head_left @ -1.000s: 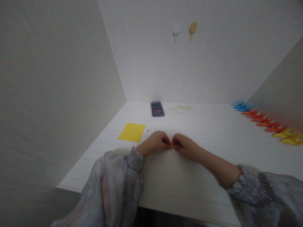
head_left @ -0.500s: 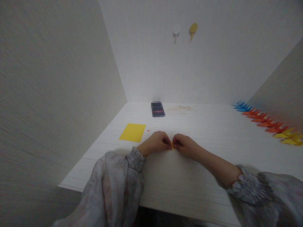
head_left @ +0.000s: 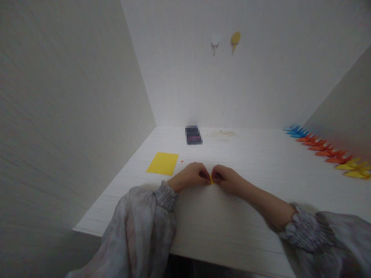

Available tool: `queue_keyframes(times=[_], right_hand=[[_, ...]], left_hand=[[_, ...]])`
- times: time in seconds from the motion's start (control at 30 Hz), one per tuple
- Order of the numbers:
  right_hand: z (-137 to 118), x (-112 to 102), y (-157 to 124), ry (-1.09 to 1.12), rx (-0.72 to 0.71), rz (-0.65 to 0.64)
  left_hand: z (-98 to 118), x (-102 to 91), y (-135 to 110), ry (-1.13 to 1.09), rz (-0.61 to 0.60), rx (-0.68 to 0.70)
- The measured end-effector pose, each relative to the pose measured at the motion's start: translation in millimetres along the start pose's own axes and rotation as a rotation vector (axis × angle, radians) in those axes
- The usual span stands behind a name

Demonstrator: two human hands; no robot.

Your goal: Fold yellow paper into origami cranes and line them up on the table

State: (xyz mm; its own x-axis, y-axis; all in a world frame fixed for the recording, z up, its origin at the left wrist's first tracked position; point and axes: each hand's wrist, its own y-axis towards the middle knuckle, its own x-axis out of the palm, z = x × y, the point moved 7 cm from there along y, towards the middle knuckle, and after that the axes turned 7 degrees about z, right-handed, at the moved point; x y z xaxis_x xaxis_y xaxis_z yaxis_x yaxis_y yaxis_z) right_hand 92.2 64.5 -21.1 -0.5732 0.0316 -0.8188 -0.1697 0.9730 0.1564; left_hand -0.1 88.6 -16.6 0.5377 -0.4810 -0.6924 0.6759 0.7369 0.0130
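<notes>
My left hand (head_left: 191, 176) and my right hand (head_left: 227, 178) rest on the white table (head_left: 261, 162), knuckles up and fingertips meeting. Both are closed in a pinch on a small piece of yellow paper (head_left: 211, 180). Only a sliver of the paper shows between the fingers; its shape is hidden. A flat yellow paper sheet (head_left: 163, 163) lies on the table just left of my left hand.
A row of folded paper pieces runs along the right wall: blue (head_left: 295, 131) at the back, orange (head_left: 321, 148) in the middle, yellow (head_left: 355, 170) nearest. A small dark blurred object (head_left: 193, 135) sits near the back wall. Two hooks (head_left: 225, 39) hang on that wall.
Both hands stay pinched on the yellow paper in the same spot. The whole view has shifted slightly down in the picture.
</notes>
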Motion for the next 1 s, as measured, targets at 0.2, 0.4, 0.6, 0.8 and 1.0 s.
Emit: queue_keyframes(times=[0.2, 0.4, 0.6, 0.8, 1.0], right_hand=[[2, 3, 1, -0.014, 0.011, -0.012], [-1, 1, 1, 0.015, 0.001, -0.059], [4, 1, 1, 0.184, 0.003, -0.146], [8, 5, 1, 0.216, 0.003, -0.102], [9, 7, 3, 0.177, -0.031, -0.065]], left_hand=[[-2, -0.5, 1, 0.054, 0.024, -0.036], [-6, 1.0, 0, 0.033, 0.051, -0.038], [-6, 1.6, 0, 0.076, 0.062, -0.008], [-4, -0.2, -1, 0.075, 0.058, -0.038], [-4, -0.9, -3, 0.059, 0.095, -0.036]])
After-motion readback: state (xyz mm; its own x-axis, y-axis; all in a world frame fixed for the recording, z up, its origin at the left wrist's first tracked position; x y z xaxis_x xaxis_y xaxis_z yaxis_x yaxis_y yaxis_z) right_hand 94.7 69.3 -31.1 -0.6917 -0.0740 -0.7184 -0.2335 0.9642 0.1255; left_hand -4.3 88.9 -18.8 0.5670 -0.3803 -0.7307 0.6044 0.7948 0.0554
